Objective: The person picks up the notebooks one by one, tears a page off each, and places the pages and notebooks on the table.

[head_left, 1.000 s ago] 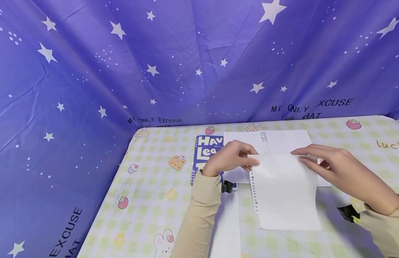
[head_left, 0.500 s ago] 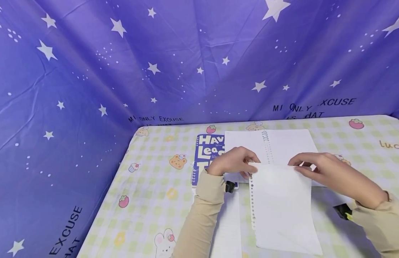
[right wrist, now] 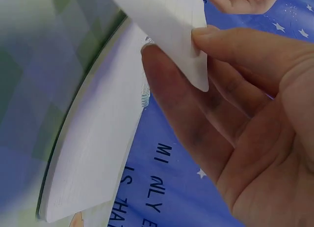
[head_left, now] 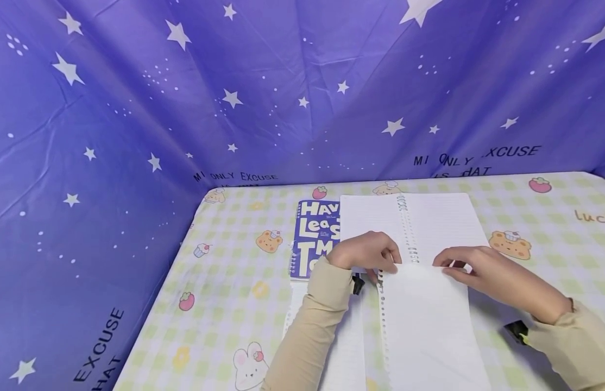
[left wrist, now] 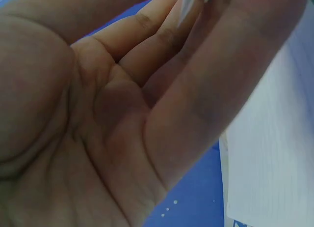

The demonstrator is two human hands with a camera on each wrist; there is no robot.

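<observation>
Between my hands is a white loose-leaf sheet (head_left: 429,326), punched with holes down its left edge. My left hand (head_left: 368,252) pinches its upper left corner; a bit of that paper (left wrist: 189,8) shows at the fingertips in the left wrist view. The upper right corner is held by my right hand (head_left: 488,269). In the right wrist view, thumb and fingers pinch the sheet (right wrist: 174,23) from both sides. Just beyond its top edge lies an open spiral notebook (head_left: 444,222) with lined pages; the sheet covers its near part.
A blue notebook (head_left: 314,231) with large white lettering lies partly under the open notebook's left side. Nearer the person, another lined sheet (head_left: 348,342) with edge holes is partly hidden by the left sleeve (head_left: 307,326). A starry blue curtain (head_left: 283,81) stands behind the checked tablecloth (head_left: 224,293).
Both hands have drawn the sheet toward the person, pinching its top corners throughout. More of the open notebook's pages and binding rings now shows.
</observation>
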